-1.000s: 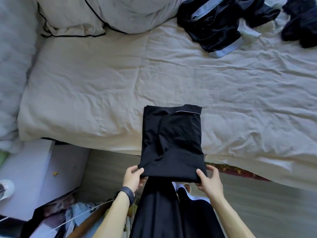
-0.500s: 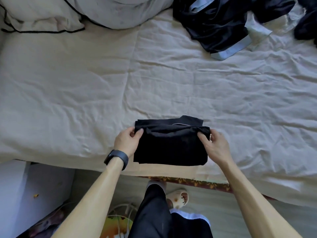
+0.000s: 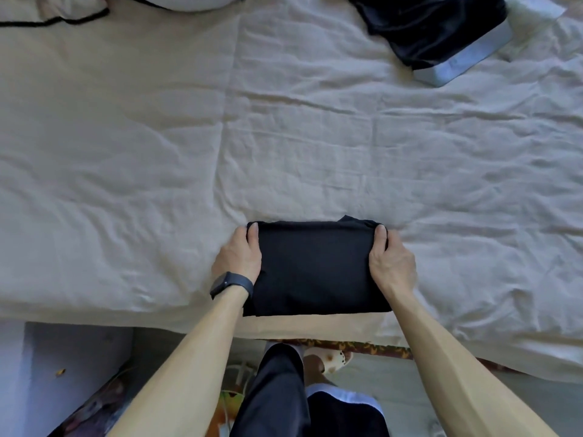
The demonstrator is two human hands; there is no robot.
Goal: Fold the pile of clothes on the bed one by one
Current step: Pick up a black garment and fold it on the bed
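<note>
Head camera: the left hand (image 3: 238, 257) and right hand (image 3: 391, 263) each pinch a side edge of the folded black garment (image 3: 315, 269) lying between them on the bed (image 3: 157, 137); far beyond the right hand sits the dark clothes pile (image 3: 435, 26).

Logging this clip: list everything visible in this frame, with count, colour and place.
folded garment: 1, black, near edge of the bed, between the hands
clothes pile: 1 heap, black with pale blue bands, top right on the sheet
bed sheet: 1, beige, wrinkled, fills most of the view
bedding: count unclear, off-white with black piping, top left
cabinet: 1, pale, lower left beside the bed
sandal: 1, cream, on the foot below the bed edge
watch: 1, black, left wrist
left hand: grips the garment's left edge
right hand: grips the garment's right edge
</note>
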